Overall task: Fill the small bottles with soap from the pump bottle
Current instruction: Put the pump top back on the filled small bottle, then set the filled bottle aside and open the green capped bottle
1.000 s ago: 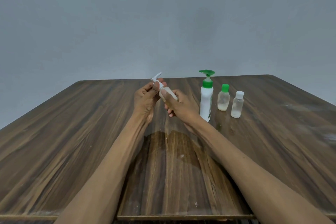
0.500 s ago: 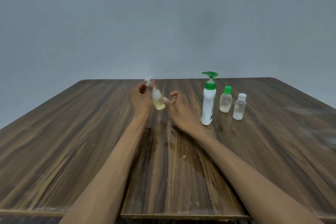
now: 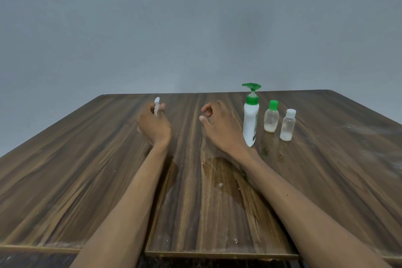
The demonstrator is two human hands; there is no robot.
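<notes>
My left hand [image 3: 154,125] grips a small clear bottle with a white flip cap [image 3: 156,105]; only its top shows above my fingers, the body is hidden behind the hand. My right hand [image 3: 217,125] hovers beside it with loosely curled fingers and holds nothing. To the right stands the white pump bottle [image 3: 250,123] with a green pump head. Beyond it are a small bottle with a green cap [image 3: 271,118] and a small bottle with a white cap [image 3: 287,125], both upright and closed.
A dark wooden table [image 3: 87,169] carries everything, with a wet patch [image 3: 219,172] between my forearms. Its front edge runs along the bottom of the view. A plain grey wall stands behind.
My left hand carried the flip-cap bottle to the left and lower. My right hand let go of it and drew away to the right, so the hands are now apart.
</notes>
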